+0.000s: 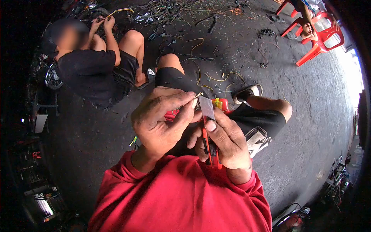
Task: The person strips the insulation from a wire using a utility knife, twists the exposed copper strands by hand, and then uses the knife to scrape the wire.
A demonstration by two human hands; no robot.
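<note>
The left hand (154,121) pinched a thin yellowish wire (198,94); the right hand (228,144) gripped an orange utility knife (212,154), blade out. The dark floor (309,116) was littered with wire scraps (195,43).

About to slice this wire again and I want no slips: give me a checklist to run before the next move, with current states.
1. Left hand pinches the wire: ok.
2. Right hand wraps the knife, thumb on top: ok.
3. Blade is extended: ok.
4. Blade touching the wire: cannot tell.
5. Left fingertips away from the blade: not ok, they sit right beside it.
6. Other person seated apart from the knife: ok.
</note>
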